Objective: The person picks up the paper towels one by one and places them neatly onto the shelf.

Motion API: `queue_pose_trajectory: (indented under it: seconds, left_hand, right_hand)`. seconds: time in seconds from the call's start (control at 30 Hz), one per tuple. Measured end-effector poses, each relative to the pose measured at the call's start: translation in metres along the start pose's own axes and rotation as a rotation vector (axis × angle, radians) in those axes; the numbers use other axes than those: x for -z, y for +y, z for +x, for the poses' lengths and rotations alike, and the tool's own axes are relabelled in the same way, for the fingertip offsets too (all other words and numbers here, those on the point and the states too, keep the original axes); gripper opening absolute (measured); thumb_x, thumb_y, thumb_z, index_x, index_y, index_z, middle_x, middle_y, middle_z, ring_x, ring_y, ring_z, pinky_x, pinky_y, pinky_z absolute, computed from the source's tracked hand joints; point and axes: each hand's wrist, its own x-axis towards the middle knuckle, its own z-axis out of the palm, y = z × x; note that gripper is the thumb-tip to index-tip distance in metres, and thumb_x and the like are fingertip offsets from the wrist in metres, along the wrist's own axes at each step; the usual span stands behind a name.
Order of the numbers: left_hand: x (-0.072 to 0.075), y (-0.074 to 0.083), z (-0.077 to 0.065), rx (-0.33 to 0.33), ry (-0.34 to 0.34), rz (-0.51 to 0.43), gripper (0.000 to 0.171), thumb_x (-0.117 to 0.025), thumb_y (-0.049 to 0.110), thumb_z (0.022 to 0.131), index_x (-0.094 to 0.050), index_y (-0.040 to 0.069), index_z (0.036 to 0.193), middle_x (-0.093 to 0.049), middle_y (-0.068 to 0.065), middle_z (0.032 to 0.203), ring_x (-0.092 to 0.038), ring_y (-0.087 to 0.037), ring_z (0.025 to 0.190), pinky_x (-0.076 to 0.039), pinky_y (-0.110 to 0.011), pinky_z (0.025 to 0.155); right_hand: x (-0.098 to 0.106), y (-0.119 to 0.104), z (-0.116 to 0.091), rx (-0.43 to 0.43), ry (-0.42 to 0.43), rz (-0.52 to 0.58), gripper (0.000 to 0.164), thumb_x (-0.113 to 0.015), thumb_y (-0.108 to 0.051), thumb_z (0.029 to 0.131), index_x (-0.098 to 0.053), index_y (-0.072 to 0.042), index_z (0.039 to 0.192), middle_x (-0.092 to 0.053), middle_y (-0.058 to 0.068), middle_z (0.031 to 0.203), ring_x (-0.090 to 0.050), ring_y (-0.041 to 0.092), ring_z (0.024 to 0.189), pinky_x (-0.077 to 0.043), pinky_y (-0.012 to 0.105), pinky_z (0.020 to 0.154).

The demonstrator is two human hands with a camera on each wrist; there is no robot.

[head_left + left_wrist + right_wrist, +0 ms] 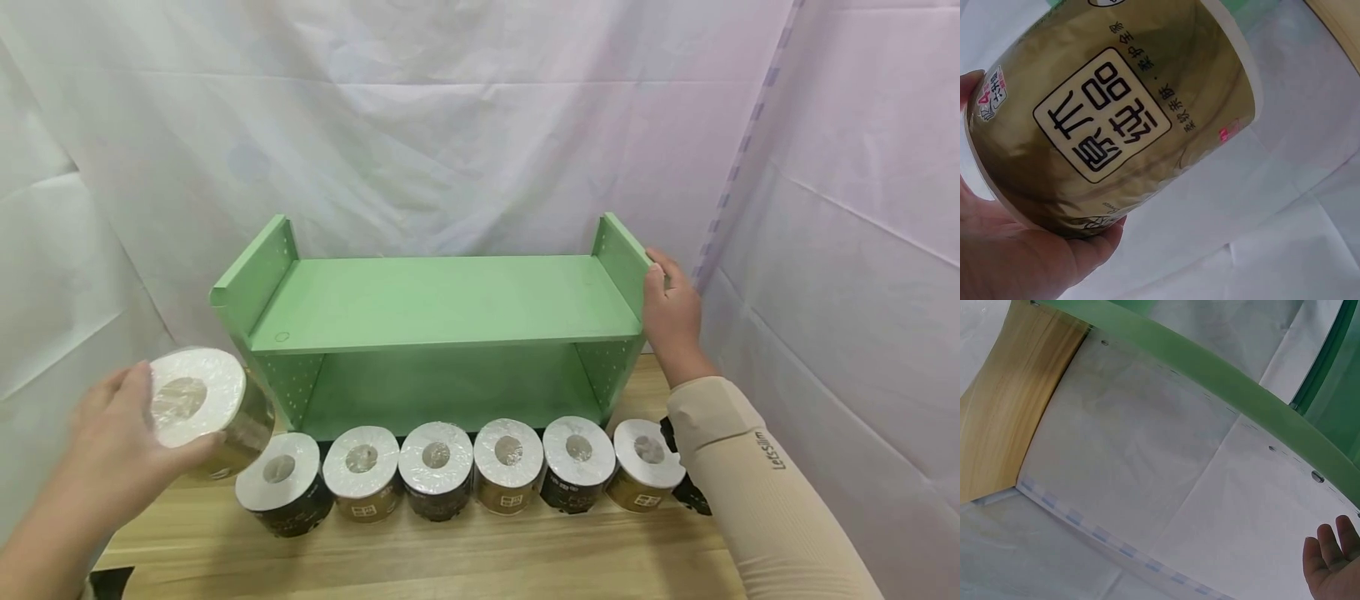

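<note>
My left hand [123,442] grips a toilet paper roll [251,421] in a gold wrapper, tilted and raised at the left. The left wrist view shows the roll's gold side [1141,144] with its printed label, and the thumb and fingers round one end. A green shelf unit [450,300] stands in the middle, with raised side panels and an open lower compartment. My right hand [672,312] rests at the top edge of its right panel. In the right wrist view, the loosely bent right fingers [1330,556] lie near the green panel edge [1235,387].
Several toilet paper rolls [437,458] stand upright in a row before the shelf, in alternating dark and gold wrappers. They are on a wooden table [420,558]. White curtains [450,150] hang behind and on both sides. A dark object [690,496] shows partly behind the right sleeve.
</note>
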Motion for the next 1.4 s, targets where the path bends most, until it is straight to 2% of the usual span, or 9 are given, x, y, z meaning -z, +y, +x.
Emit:
queue_pose_trajectory:
  seconds: [0.2,0.3,0.47,0.6,0.67,0.83,1.03,1.27,1.4]
  left_hand:
    - [0.002,0.011,0.006,-0.040,-0.005,-0.005,0.113,-0.081,0.028,0.072,-0.008,-0.014,0.147,-0.012,-0.045,0.144,-0.018,-0.064,0.125,-0.028,-0.079,0.082]
    - [0.003,0.016,0.010,-0.056,-0.009,-0.010,0.114,-0.082,0.029,0.073,-0.007,-0.014,0.147,-0.013,-0.045,0.144,-0.021,-0.063,0.123,-0.030,-0.077,0.080]
    - [0.006,0.027,0.014,-0.086,-0.020,-0.025,0.111,-0.081,0.029,0.073,-0.011,-0.014,0.147,-0.017,-0.044,0.143,-0.025,-0.062,0.120,-0.032,-0.071,0.078]
    - [0.010,0.036,0.017,-0.109,-0.021,-0.041,0.109,-0.080,0.026,0.072,-0.013,-0.013,0.147,-0.019,-0.043,0.142,-0.026,-0.060,0.118,-0.033,-0.067,0.076]
    - [0.013,0.041,0.019,-0.117,-0.021,-0.046,0.108,-0.080,0.026,0.072,-0.013,-0.013,0.147,-0.019,-0.043,0.142,-0.027,-0.059,0.117,-0.034,-0.066,0.076]
    - [0.019,0.052,0.024,-0.131,-0.027,-0.052,0.108,-0.082,0.028,0.073,-0.015,-0.010,0.149,-0.019,-0.040,0.144,-0.028,-0.056,0.118,-0.036,-0.063,0.073]
    - [0.022,0.067,0.032,-0.121,-0.040,-0.055,0.109,-0.080,0.030,0.075,-0.011,-0.010,0.149,-0.016,-0.041,0.146,-0.028,-0.057,0.119,-0.036,-0.065,0.076]
    - [0.024,0.079,0.043,-0.100,-0.057,-0.070,0.107,-0.078,0.029,0.076,-0.011,-0.011,0.149,-0.016,-0.041,0.146,-0.025,-0.057,0.121,-0.037,-0.066,0.077]
    - [0.024,0.082,0.051,-0.099,-0.059,-0.076,0.102,-0.076,0.029,0.077,-0.015,-0.012,0.148,-0.017,-0.041,0.145,-0.026,-0.056,0.121,-0.037,-0.063,0.077]
  right_hand:
    - [-0.002,0.000,0.001,0.001,-0.007,0.038,0.055,-0.022,-0.044,0.101,-0.040,-0.023,0.148,-0.038,0.002,0.152,-0.052,0.030,0.087,-0.037,0.048,0.090]
    - [-0.003,0.001,0.002,-0.004,-0.015,0.049,0.055,-0.022,-0.044,0.101,-0.040,-0.023,0.149,-0.036,0.003,0.153,-0.046,0.031,0.121,-0.035,0.050,0.097]
    - [-0.003,0.002,0.003,-0.014,-0.015,0.055,0.055,-0.023,-0.045,0.101,-0.039,-0.023,0.149,-0.036,0.003,0.153,-0.041,0.030,0.131,-0.035,0.053,0.102]
    - [-0.004,0.003,0.003,-0.014,-0.005,0.060,0.054,-0.023,-0.044,0.101,-0.040,-0.023,0.148,-0.037,0.003,0.152,-0.046,0.029,0.124,-0.036,0.051,0.101]
    - [-0.004,0.003,0.002,-0.012,0.002,0.053,0.054,-0.023,-0.045,0.101,-0.041,-0.023,0.148,-0.041,0.004,0.150,-0.055,0.028,0.097,-0.040,0.047,0.091]
    - [-0.004,0.002,0.002,-0.006,0.017,0.027,0.054,-0.023,-0.045,0.101,-0.042,-0.024,0.147,-0.055,0.014,0.134,-0.029,0.016,0.050,-0.037,0.036,0.070]
    - [-0.004,0.001,0.003,-0.008,0.014,0.027,0.054,-0.023,-0.044,0.101,-0.042,-0.024,0.147,-0.049,0.007,0.144,-0.025,0.013,0.046,-0.038,0.037,0.066]
    - [-0.005,0.002,0.002,-0.011,0.014,0.047,0.054,-0.023,-0.042,0.101,-0.042,-0.021,0.147,-0.042,0.005,0.150,-0.044,0.027,0.081,-0.038,0.045,0.087]
    - [-0.006,0.002,0.002,-0.009,0.018,0.044,0.054,-0.023,-0.043,0.101,-0.042,-0.022,0.147,-0.043,0.006,0.148,-0.042,0.024,0.068,-0.039,0.043,0.081]
